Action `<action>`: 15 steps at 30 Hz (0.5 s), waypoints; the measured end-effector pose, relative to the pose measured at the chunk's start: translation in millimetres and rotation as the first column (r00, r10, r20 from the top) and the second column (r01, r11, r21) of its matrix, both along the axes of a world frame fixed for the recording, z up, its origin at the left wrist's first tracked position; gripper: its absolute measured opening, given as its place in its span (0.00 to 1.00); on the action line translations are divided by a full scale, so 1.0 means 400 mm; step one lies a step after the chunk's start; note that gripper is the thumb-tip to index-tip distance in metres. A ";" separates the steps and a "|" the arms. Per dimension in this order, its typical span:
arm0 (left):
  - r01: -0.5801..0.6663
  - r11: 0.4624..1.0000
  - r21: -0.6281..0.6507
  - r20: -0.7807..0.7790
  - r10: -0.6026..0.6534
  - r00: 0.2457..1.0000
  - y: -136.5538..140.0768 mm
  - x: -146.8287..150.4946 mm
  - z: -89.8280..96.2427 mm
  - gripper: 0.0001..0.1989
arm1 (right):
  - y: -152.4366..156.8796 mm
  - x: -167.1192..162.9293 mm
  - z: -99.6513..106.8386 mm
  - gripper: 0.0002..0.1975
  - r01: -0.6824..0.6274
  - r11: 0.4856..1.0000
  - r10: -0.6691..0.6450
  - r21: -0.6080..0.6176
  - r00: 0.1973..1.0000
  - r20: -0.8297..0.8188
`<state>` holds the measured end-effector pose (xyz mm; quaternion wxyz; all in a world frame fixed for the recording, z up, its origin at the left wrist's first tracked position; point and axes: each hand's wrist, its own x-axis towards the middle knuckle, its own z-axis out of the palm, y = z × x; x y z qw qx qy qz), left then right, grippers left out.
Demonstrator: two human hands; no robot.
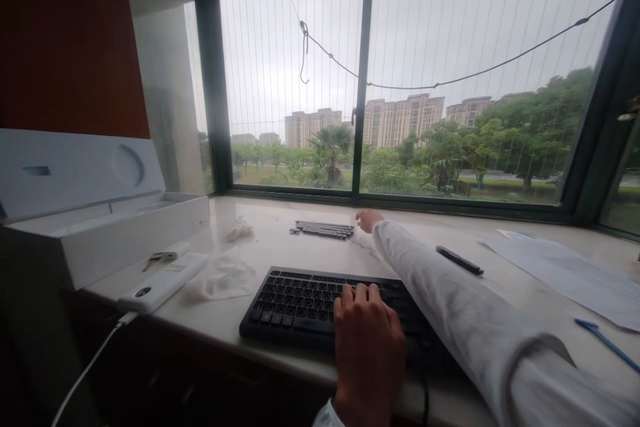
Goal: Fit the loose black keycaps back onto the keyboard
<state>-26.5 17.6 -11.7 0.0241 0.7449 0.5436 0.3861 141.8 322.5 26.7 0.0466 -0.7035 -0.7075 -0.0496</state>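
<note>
A black keyboard lies near the front edge of the white counter, with most of its keys looking bare and several caps on the bottom row at left. My left hand is over its middle, fingers bent close together and pressed onto it; the fingertips are hidden. Beyond the keyboard, a small row of dark keycap strips rests on the counter. My right hand, at the end of a pale sleeve, reaches just right of these strips. Its fingers are slightly apart, and nothing shows between them.
At left stand an open white box, a white power bank with a cable, and a key. Crumpled plastic lies beside the keyboard. To the right are a black pen, papers and a blue stick. Windows rise behind.
</note>
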 end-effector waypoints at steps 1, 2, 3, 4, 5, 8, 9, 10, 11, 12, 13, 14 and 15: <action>0.003 1.000 -0.014 0.003 -0.003 1.000 0.000 0.000 0.001 0.15 | 0.014 -0.003 -0.007 0.16 0.006 1.000 -0.006 -0.010 1.000 -0.011; 0.004 1.000 -0.028 0.005 -0.004 1.000 0.000 0.000 0.003 0.15 | 0.026 -0.006 -0.014 0.16 0.011 1.000 -0.011 -0.022 1.000 -0.020; 0.005 0.999 -0.039 0.007 -0.005 1.000 0.001 0.000 0.004 0.15 | 0.036 -0.008 -0.020 0.16 0.014 0.999 -0.015 -0.034 0.999 -0.028; 0.007 0.999 -0.046 0.007 -0.007 1.000 0.001 -0.001 0.006 0.15 | 0.043 -0.010 -0.026 0.16 0.018 0.999 -0.019 -0.044 0.999 -0.035; 0.010 0.999 -0.051 0.007 -0.009 1.000 0.001 -0.001 0.007 0.16 | 0.049 -0.011 -0.031 0.16 0.021 0.998 -0.023 -0.053 0.999 -0.040; 0.016 0.998 -0.058 0.003 -0.016 1.000 0.000 -0.001 0.008 0.16 | 0.052 -0.014 -0.041 0.16 0.043 0.998 -0.045 -0.051 0.998 -0.047; 0.015 0.998 -0.058 0.001 -0.015 1.000 0.000 -0.001 0.008 0.16 | 0.050 -0.013 -0.042 0.16 0.057 0.998 -0.059 -0.042 0.997 -0.048; 0.011 0.998 -0.055 -0.001 -0.011 1.000 0.000 0.000 0.007 0.16 | 0.046 -0.011 -0.041 0.16 0.072 0.997 -0.074 -0.031 0.996 -0.048; 0.005 0.999 -0.049 -0.003 -0.005 1.000 0.000 0.000 0.005 0.16 | 0.041 -0.008 -0.037 0.16 0.088 0.996 -0.089 -0.020 0.995 -0.050; 0.000 0.999 -0.040 -0.007 -0.001 1.000 0.001 0.000 0.003 0.16 | 0.034 -0.004 -0.033 0.17 0.102 0.995 -0.103 -0.011 0.993 -0.051; -0.003 1.000 -0.029 -0.015 0.003 1.000 0.002 0.000 0.001 0.16 | 0.026 0.001 -0.026 0.17 0.111 0.994 -0.111 -0.004 0.992 -0.055; -0.005 1.000 -0.017 -0.025 0.005 1.000 0.003 0.000 -0.001 0.16 | 0.016 0.007 -0.018 0.17 0.115 0.993 -0.115 0.001 0.992 -0.059; -0.008 1.000 -0.004 -0.038 0.008 0.999 0.004 0.000 -0.003 0.16 | 0.005 0.013 -0.008 0.17 0.113 0.994 -0.113 0.005 0.991 -0.065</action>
